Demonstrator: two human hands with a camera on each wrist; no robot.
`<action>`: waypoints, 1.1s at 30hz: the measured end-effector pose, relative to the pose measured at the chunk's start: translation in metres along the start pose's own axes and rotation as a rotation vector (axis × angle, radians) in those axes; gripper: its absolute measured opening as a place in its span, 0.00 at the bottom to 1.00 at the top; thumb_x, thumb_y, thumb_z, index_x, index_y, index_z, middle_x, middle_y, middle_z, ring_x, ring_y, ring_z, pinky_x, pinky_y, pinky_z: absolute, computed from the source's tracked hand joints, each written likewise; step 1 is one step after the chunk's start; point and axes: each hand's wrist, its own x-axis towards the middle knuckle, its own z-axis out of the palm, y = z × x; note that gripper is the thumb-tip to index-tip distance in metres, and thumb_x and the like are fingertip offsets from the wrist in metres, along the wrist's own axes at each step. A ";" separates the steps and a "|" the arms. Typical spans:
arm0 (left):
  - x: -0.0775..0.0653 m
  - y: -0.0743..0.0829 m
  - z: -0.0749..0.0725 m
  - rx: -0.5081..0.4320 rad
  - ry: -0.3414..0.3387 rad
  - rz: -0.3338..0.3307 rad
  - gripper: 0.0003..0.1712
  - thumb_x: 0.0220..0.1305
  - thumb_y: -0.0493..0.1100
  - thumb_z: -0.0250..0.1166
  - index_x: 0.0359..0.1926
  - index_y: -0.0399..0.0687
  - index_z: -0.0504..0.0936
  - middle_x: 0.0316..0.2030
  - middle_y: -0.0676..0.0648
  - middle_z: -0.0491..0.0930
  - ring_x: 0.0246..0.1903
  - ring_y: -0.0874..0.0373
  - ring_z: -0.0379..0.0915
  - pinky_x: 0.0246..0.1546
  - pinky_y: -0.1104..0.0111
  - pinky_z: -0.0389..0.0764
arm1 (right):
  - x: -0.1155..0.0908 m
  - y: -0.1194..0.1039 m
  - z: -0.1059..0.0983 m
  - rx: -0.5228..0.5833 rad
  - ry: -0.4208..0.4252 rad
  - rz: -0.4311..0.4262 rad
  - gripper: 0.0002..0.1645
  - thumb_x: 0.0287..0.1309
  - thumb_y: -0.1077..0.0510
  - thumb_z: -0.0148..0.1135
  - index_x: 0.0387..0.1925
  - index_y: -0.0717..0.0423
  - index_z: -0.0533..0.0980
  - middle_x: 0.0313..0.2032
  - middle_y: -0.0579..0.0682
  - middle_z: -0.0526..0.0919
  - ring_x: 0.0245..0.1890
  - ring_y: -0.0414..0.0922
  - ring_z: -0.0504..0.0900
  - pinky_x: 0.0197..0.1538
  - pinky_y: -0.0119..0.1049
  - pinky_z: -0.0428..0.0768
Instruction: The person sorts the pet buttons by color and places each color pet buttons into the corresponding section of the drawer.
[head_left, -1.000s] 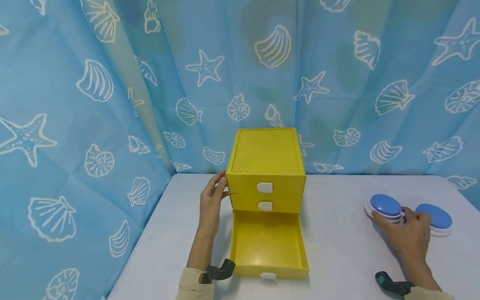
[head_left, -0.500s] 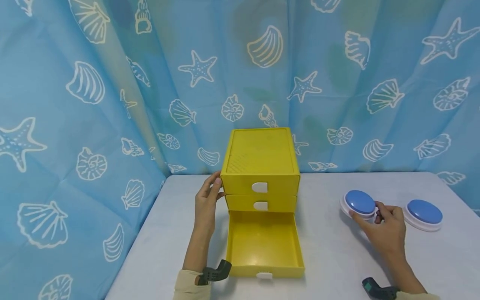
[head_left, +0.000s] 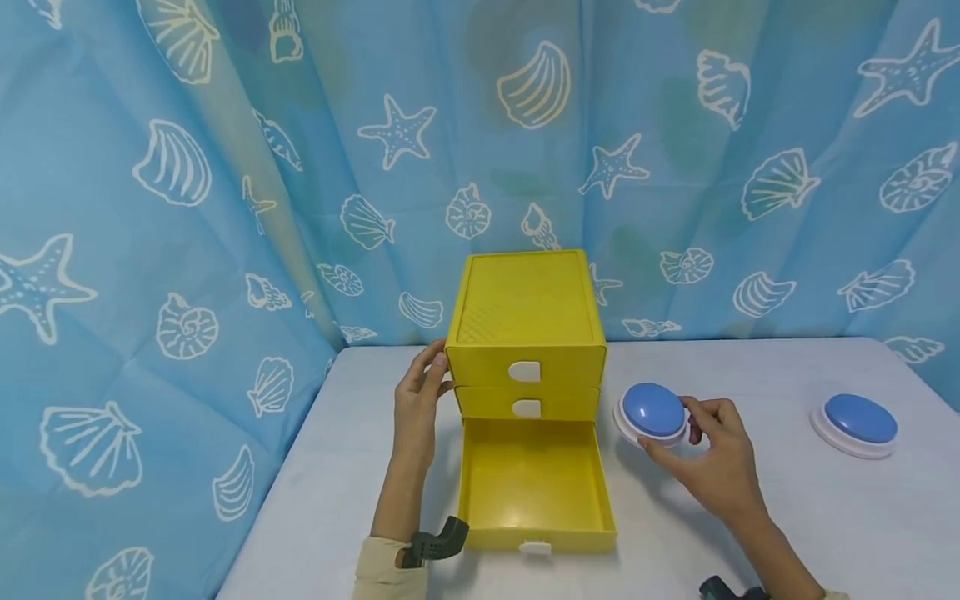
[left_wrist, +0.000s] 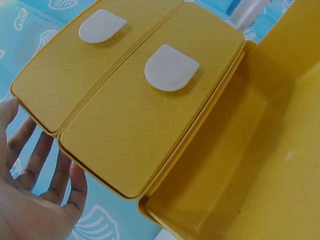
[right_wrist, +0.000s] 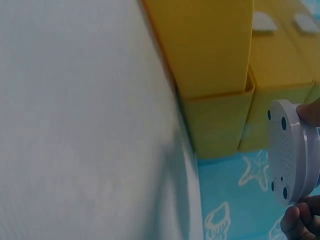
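Observation:
A yellow drawer cabinet [head_left: 525,300] stands mid-table with its bottom drawer [head_left: 536,483] pulled out and bare inside. My left hand [head_left: 416,408] rests against the cabinet's left side, its fingers spread along the wall in the left wrist view. Between thumb and fingers my right hand [head_left: 716,462] pinches a blue-domed white push button [head_left: 654,410] by its rim, held up off the table just right of the cabinet. The right wrist view shows the button's white perforated underside [right_wrist: 285,155]; most of that hand lies outside the view.
A second blue-domed push button [head_left: 858,421] sits on the white table [head_left: 780,517] at the right. The two upper drawers, with white tabs [head_left: 525,372], are closed. A blue shell-patterned curtain [head_left: 667,167] hangs behind and to the left.
My right hand has carried the push button leftward, from beside the other button to near the cabinet. The left hand stays against the cabinet's side.

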 end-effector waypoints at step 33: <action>0.001 0.001 -0.001 0.025 0.002 -0.001 0.25 0.69 0.62 0.62 0.63 0.63 0.79 0.58 0.53 0.78 0.55 0.53 0.74 0.58 0.57 0.76 | -0.028 -0.090 0.033 0.299 -0.150 -0.129 0.39 0.36 0.53 0.87 0.54 0.56 0.80 0.40 0.43 0.68 0.36 0.40 0.68 0.39 0.31 0.66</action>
